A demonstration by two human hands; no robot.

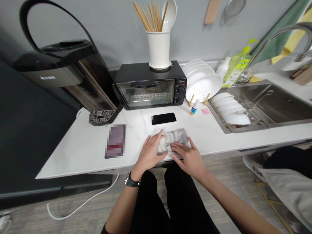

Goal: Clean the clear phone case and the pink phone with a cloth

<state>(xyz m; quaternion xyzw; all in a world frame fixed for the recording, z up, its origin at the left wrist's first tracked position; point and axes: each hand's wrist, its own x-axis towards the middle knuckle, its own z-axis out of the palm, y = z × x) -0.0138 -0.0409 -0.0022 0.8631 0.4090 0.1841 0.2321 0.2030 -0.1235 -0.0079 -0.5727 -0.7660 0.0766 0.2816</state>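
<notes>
A folded, wrinkled pale grey cloth lies near the front edge of the white counter, slightly blurred. My left hand rests on its left side, with thumb and fingers spread apart. From the right, my right hand lies across the cloth, fingers stretched out and touching its surface. Just behind the cloth is a black-screened phone. Farther left on the counter sits a pixelated purple-grey flat item with a red band. The hands hide parts of the cloth.
Behind stands a black toaster oven with a white utensil cup on top. A drink dispenser is at left. Right are racked plates, a small bottle, a pink note and the sink with bowls.
</notes>
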